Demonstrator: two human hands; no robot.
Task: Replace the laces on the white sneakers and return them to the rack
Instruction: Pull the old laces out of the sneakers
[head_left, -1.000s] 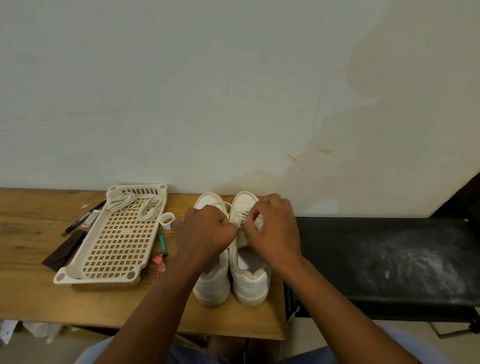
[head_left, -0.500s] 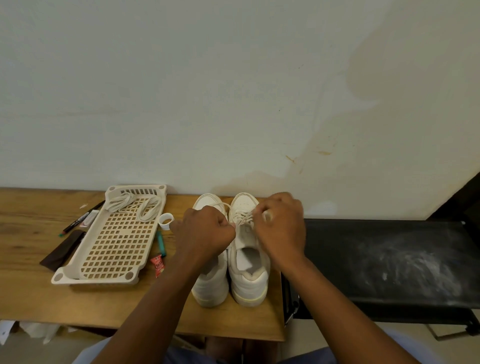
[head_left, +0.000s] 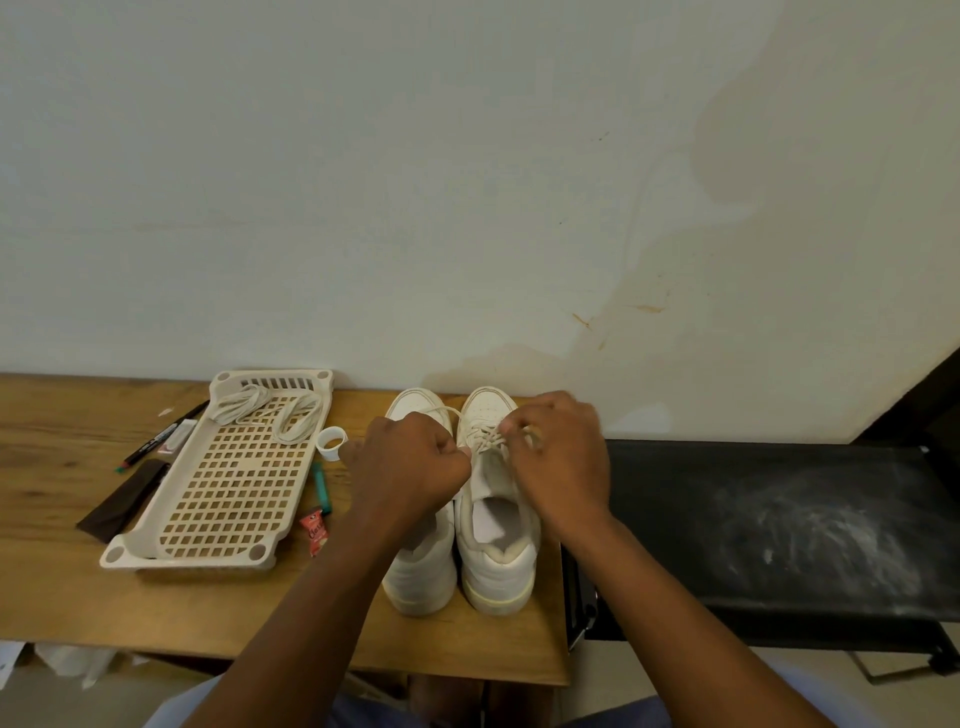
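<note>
Two white sneakers stand side by side on the wooden table (head_left: 62, 597), toes toward the wall. The left sneaker (head_left: 423, 566) is partly hidden under my left hand (head_left: 410, 467). The right sneaker (head_left: 496, 561) has a cream lace (head_left: 485, 441) crossed over its tongue. My left hand pinches one lace end beside the eyelets. My right hand (head_left: 563, 467) pinches the lace on the shoe's right side. A cream plastic rack (head_left: 228, 525) lies to the left, with two loose laces (head_left: 270, 410) at its far end.
Left of the rack lie a marker (head_left: 156, 441) and a dark strip (head_left: 122, 501). A small white cup (head_left: 331, 441), a teal stick (head_left: 321, 488) and a red sachet (head_left: 314, 530) sit between rack and shoes. A black dusty bench (head_left: 779, 525) adjoins the table's right side.
Both hands have stayed on the right sneaker's lace, spreading slightly apart, the right hand shifting right as the lace is drawn. The view has shifted a little.
</note>
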